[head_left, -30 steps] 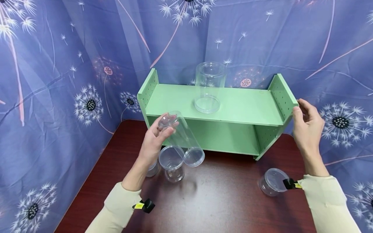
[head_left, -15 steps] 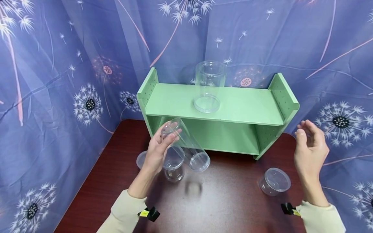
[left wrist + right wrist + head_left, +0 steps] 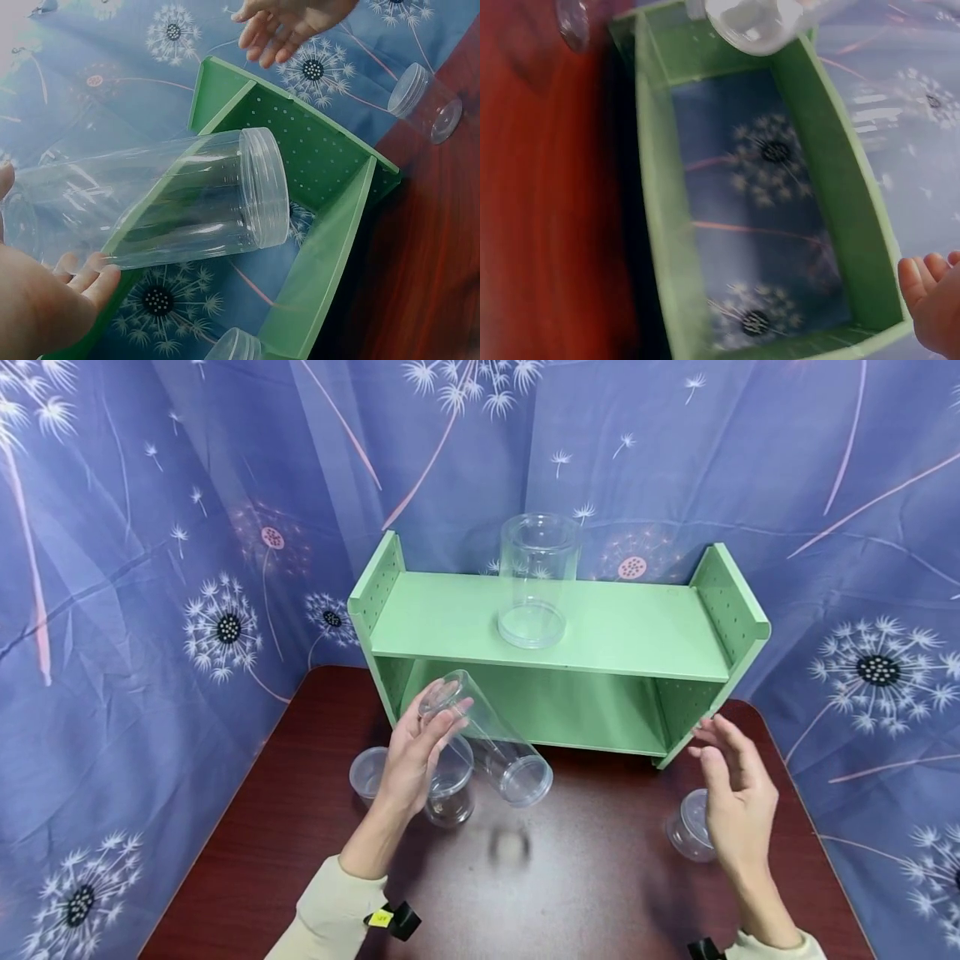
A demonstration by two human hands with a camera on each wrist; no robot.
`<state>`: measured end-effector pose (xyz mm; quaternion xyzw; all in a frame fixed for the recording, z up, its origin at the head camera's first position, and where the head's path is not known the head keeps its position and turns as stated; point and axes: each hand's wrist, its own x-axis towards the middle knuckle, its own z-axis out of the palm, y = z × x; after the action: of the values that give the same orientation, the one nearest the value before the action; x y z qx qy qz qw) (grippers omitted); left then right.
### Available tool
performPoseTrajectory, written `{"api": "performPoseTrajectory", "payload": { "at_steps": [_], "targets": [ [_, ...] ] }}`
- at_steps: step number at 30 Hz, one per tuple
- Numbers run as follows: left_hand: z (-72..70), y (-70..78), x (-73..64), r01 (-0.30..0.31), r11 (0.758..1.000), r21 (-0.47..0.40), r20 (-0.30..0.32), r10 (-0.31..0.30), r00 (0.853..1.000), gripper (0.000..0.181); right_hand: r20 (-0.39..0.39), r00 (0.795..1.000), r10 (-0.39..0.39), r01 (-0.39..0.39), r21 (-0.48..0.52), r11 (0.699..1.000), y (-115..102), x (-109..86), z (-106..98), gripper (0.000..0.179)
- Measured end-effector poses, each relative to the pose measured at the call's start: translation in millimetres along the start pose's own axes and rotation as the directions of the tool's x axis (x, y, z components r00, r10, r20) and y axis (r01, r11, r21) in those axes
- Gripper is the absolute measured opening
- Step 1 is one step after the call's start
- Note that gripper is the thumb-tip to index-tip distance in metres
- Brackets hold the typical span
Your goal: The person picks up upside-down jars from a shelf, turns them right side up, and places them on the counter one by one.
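A tall clear plastic jar [image 3: 491, 739] is gripped near its upper end by my left hand [image 3: 408, 760]. It hangs tilted in the air in front of the shelf, its lidded end pointing down and right. The left wrist view shows the fingers around the jar's body [image 3: 180, 199] and the lid [image 3: 266, 187] at the far end. My right hand [image 3: 738, 806] is raised with loosely bent fingers and nothing in it. In the head view it partly covers a short clear jar [image 3: 688, 831] on the table.
A green two-level shelf [image 3: 637, 627] stands at the back, with another tall clear jar [image 3: 534, 581] upright on its upper board. On the dark red table [image 3: 570, 877], two short clear jars sit at left: one [image 3: 366, 770] beside my wrist, another [image 3: 452, 797] behind the held jar.
My right hand has let go of the shelf's right side panel and moved down and left. The left hand has lowered the tall jar slightly and shifted it right.
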<state>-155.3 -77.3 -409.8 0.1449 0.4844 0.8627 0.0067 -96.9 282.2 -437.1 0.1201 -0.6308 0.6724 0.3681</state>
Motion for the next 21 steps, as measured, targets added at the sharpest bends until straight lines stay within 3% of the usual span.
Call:
{"api": "performPoseTrajectory", "payload": {
  "at_steps": [7, 11, 16, 21],
  "targets": [
    [4.5, -4.1, 1.0, -0.011, 0.999, -0.053, 0.003, 0.011, 1.000, 0.089, 0.136, 0.990, 0.042, -0.041, -0.008, 0.999, 7, -29.0, 15, 0.044],
    [7.4, -7.0, 0.2, -0.008, 0.997, -0.074, -0.004, 0.008, 1.000, 0.097, 0.171, 0.983, 0.064, -0.058, -0.041, 0.997, 10, -42.5, 24, 0.045],
    [11.6, -10.4, -1.9, 0.001, 0.996, -0.088, -0.021, -0.003, 1.000, 0.093, 0.216, 0.965, 0.147, -0.122, -0.122, 0.985, 14, -58.8, 35, 0.050],
    [15.7, -13.6, -3.1, 0.010, 0.995, -0.095, -0.017, -0.012, 1.000, 0.086, 0.298, 0.937, 0.181, -0.149, -0.126, 0.981, 19, -71.3, 43, 0.061]
  ]
}}
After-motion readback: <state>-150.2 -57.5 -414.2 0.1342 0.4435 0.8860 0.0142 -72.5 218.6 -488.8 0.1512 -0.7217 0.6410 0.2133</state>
